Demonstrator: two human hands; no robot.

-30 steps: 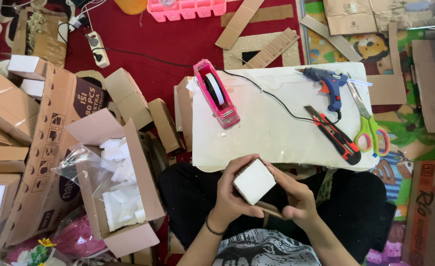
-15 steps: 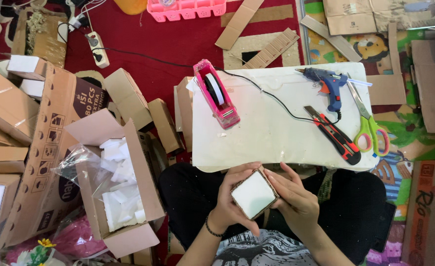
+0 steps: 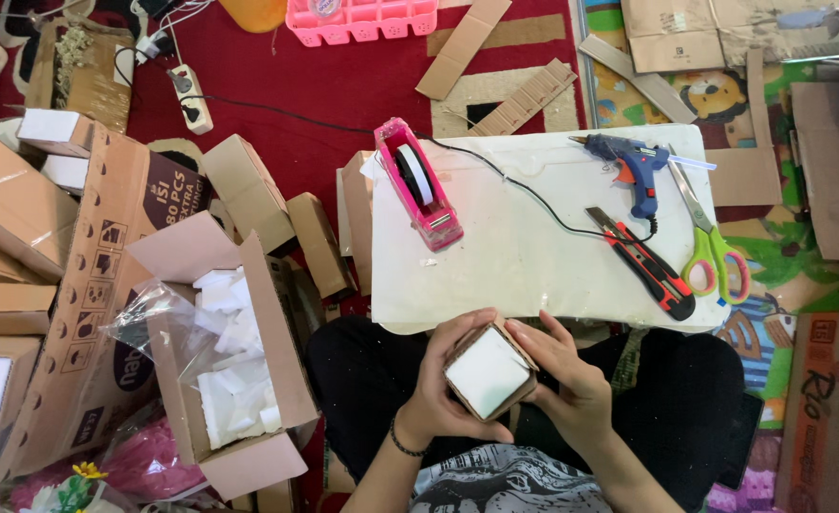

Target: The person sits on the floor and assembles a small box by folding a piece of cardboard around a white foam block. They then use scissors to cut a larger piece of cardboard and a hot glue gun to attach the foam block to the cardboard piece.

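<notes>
Here the small box (image 3: 489,372), a white block filling its open face, sits over the lap just below the white board (image 3: 533,237). Left hand (image 3: 438,385) and right hand (image 3: 571,380) clamp its sides; even finger pressure would best seat the block flush.

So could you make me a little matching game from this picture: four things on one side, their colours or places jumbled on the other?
Things:
1. tape dispenser
2. glue gun
3. scissors
4. small box

Descriptions:
A. green and pink handles
B. held between left hand and right hand
C. pink, at the white board's left edge
D. blue, with a black cord

Pairs: 1-C, 2-D, 3-A, 4-B
</notes>
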